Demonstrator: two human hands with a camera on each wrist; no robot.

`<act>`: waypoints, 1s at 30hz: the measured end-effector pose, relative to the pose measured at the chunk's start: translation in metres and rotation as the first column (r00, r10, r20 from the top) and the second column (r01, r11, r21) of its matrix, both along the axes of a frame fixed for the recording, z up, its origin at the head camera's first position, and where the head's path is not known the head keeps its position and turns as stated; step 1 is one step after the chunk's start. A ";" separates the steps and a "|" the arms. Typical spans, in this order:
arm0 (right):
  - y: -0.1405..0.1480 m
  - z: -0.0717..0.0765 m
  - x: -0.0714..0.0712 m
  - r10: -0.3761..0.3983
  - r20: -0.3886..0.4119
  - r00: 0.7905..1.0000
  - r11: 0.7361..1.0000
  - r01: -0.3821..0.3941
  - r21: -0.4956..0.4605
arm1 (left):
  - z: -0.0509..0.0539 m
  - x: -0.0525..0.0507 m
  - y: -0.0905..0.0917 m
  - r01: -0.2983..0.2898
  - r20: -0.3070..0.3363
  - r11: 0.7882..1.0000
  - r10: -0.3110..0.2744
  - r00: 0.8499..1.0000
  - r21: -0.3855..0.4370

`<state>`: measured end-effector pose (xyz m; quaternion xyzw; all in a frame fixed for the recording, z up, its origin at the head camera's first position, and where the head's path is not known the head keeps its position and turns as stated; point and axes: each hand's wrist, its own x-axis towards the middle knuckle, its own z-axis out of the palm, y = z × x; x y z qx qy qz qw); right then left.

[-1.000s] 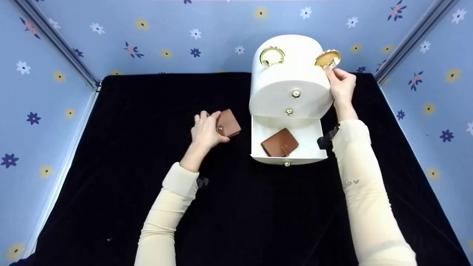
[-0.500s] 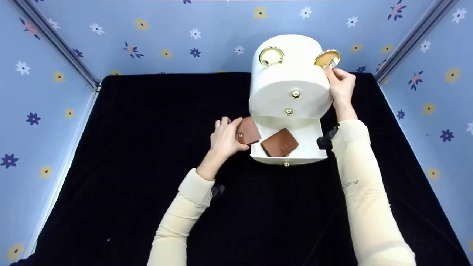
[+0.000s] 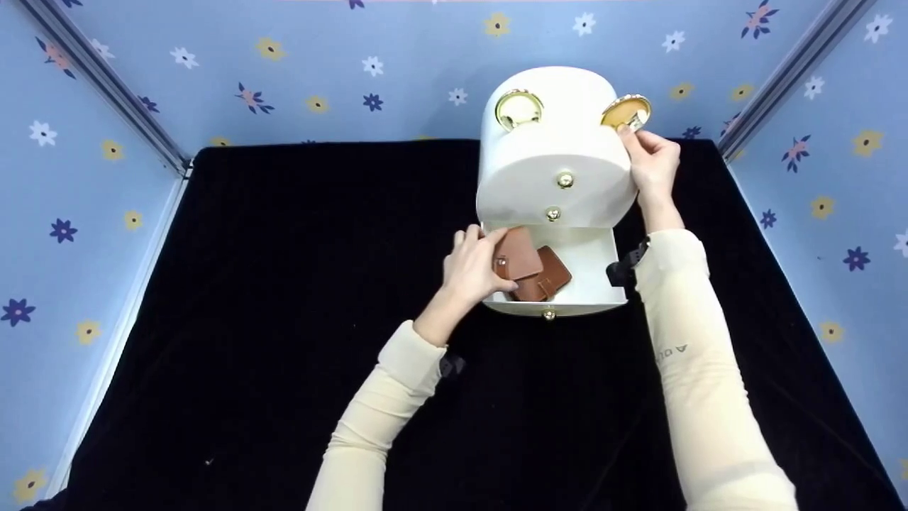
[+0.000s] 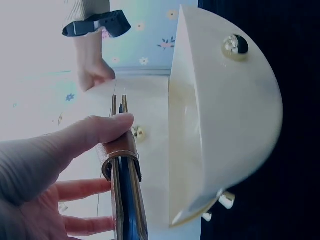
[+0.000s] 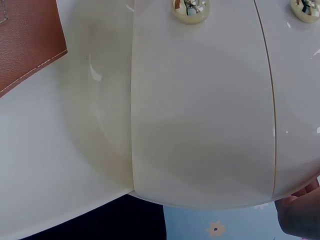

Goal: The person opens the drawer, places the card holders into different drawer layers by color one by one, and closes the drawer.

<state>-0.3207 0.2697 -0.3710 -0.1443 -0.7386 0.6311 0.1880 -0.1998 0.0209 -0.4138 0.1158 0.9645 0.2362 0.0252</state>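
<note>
My left hand (image 3: 472, 264) pinches a small brown leather wallet (image 3: 520, 253) between thumb and fingers. In the left wrist view its edge and snap strap (image 4: 120, 147) face the camera. The held wallet is over the left part of the open bottom drawer (image 3: 594, 259), overlapping in view a second brown wallet (image 3: 557, 273) lying inside. Whether the two wallets touch, I cannot tell. My right hand (image 3: 654, 167) grips the right side of the white rounded drawer box (image 3: 560, 135), thumb at the foot of a gold-rimmed disc (image 3: 626, 112). The box partly hides its fingers in the right wrist view.
Another gold-rimmed disc (image 3: 518, 110) stands on the box's left. Gold knobs mark the upper drawer fronts, and one knob (image 3: 549, 314) is on the pulled-out drawer. Black cloth (image 3: 298, 248) covers the table; flowered blue walls (image 3: 418, 42) enclose the back and sides.
My left hand has carried the wallet rightward from over the black cloth to over the open drawer, where it now covers part of the other wallet. My right hand has stayed on the box.
</note>
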 end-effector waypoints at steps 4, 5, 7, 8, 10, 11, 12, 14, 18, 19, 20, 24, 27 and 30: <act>0.000 0.000 0.000 -0.006 0.006 1.000 1.000 0.006 0.014 | 0.000 -0.002 0.010 0.012 0.006 1.000 -0.012 1.000 -0.009; 0.000 0.000 0.000 -0.005 0.005 1.000 1.000 0.005 0.015 | 0.000 -0.002 0.013 0.014 0.007 1.000 -0.014 1.000 -0.014; 0.000 0.000 -0.001 -0.005 0.002 1.000 1.000 0.005 0.020 | -0.001 -0.004 0.018 0.019 0.011 1.000 -0.019 1.000 -0.017; 0.000 -0.001 -0.001 -0.004 0.001 1.000 1.000 0.004 0.024 | -0.001 -0.005 0.020 0.022 0.013 1.000 -0.022 1.000 -0.022; 0.001 -0.001 -0.001 -0.003 -0.002 1.000 1.000 0.003 0.030 | -0.002 -0.006 0.024 0.031 0.015 0.999 -0.030 0.999 -0.025; 0.001 -0.002 -0.001 -0.003 -0.002 1.000 1.000 0.003 0.030 | -0.003 -0.007 0.026 0.035 0.017 0.999 -0.035 0.999 -0.025; 0.001 -0.002 -0.001 -0.003 0.001 1.000 1.000 0.003 0.031 | -0.003 -0.007 0.028 0.041 0.020 0.999 -0.041 0.999 -0.022; 0.001 -0.002 -0.001 -0.003 0.007 1.000 0.999 0.003 0.033 | -0.004 -0.008 0.032 0.052 0.024 0.998 -0.051 0.998 -0.021; 0.001 -0.001 -0.001 -0.001 0.013 1.000 1.000 0.001 0.031 | -0.006 -0.011 0.038 0.067 0.030 0.998 -0.067 0.997 -0.016; 0.001 -0.001 -0.001 -0.002 0.013 1.000 0.999 0.002 0.033 | -0.007 -0.012 0.039 0.070 0.031 0.997 -0.069 0.997 -0.016; 0.001 -0.001 -0.001 -0.003 0.013 1.000 0.999 0.002 0.032 | -0.008 -0.012 0.040 0.072 0.032 0.997 -0.071 0.997 -0.017; 0.001 -0.001 -0.001 -0.008 0.018 1.000 0.999 0.007 0.042 | -0.011 -0.015 0.044 0.087 0.035 0.996 -0.088 0.996 0.012; 0.001 -0.001 -0.001 -0.005 0.019 1.000 0.999 0.004 0.048 | -0.013 -0.016 0.045 0.094 0.032 0.994 -0.096 0.995 0.059; 0.001 -0.001 0.000 -0.002 0.026 1.000 0.999 0.001 0.038 | -0.013 -0.015 0.046 0.096 0.028 0.990 -0.099 0.995 0.103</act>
